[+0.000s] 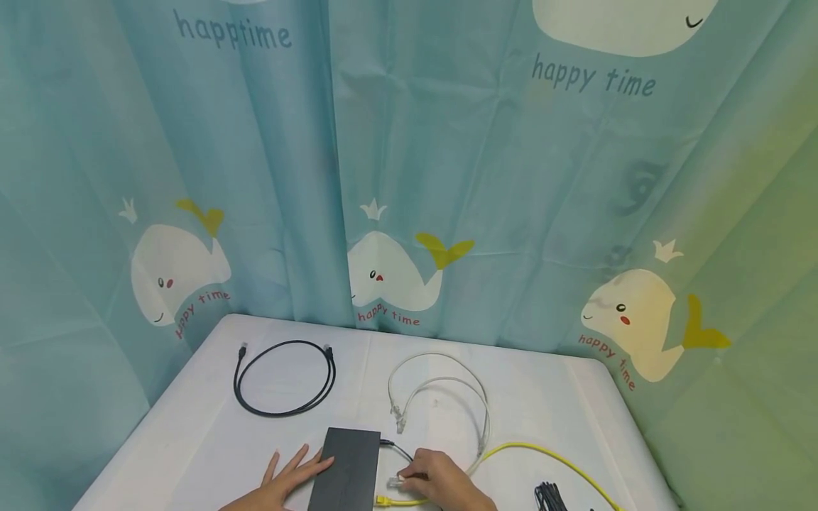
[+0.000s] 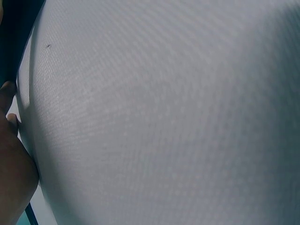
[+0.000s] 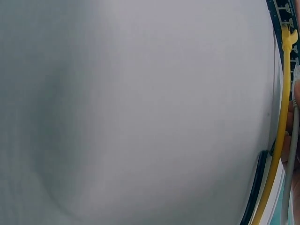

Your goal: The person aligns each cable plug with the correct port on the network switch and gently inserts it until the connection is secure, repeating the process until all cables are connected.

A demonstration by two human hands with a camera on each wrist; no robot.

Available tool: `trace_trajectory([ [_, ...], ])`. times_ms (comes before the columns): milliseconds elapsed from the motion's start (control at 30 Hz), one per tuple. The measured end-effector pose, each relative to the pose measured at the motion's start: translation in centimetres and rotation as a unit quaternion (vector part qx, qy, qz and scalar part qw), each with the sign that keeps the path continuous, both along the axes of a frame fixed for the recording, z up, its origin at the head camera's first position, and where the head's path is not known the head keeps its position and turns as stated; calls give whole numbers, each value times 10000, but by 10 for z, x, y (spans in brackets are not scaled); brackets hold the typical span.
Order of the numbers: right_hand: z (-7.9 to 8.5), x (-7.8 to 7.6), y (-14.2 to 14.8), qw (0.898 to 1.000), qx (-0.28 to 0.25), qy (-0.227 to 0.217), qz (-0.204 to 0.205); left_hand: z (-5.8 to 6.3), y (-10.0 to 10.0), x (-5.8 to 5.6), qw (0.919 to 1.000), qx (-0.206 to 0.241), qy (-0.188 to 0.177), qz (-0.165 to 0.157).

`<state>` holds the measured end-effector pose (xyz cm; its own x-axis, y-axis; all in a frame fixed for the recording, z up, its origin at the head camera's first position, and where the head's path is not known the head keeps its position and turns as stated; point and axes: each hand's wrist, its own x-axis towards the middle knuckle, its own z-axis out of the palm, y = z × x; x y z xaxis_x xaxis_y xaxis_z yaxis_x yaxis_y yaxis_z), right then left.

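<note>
A flat black network switch [image 1: 348, 465] lies near the table's front edge. My left hand [image 1: 281, 486] rests against its left side, fingers spread and mostly straight. On the right, my right hand [image 1: 447, 482] pinches one end of a grey-white Ethernet cable [image 1: 488, 419], its clear plug [image 1: 395, 482] pointing at the switch and apart from it. A yellow Ethernet cable [image 1: 543, 448] has its plug in a port on the switch's right face, as the right wrist view shows. The dark switch edge [image 2: 16, 37] and part of the left hand [image 2: 16, 168] appear in the left wrist view.
A coiled black Ethernet cable [image 1: 284, 414] lies at the back left. The thin black lead [image 1: 399, 448] joins the switch's far right corner. A bundled black cord [image 1: 549, 497] sits at the front right. Blue whale-print curtains [image 1: 434, 156] stand behind the white table [image 1: 543, 397].
</note>
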<state>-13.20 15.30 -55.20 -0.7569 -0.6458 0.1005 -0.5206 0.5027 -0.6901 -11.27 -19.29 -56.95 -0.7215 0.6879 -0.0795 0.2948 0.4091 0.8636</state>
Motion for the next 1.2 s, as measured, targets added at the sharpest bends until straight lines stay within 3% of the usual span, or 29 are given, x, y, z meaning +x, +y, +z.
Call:
trace_trajectory([
  [133, -1, 0, -3, 9999, -45, -113, 115, 1, 1, 0, 9999, -83, 45, 46],
  [367, -4, 2, -7, 9982, -46, 435, 402, 3, 1, 2, 10000, -25, -22, 51],
  [533, -6, 3, -9, 9973, -97, 527, 495, 3, 1, 2, 10000, -47, -21, 46],
  [933, -4, 4, -16, 9954, 32, 783, 551, 2, -1, 1, 9999, -14, -112, 19],
  [1200, -6, 5, -21, 9939, -19, 941, 573, 3, 1, 2, 10000, -22, 42, 42],
])
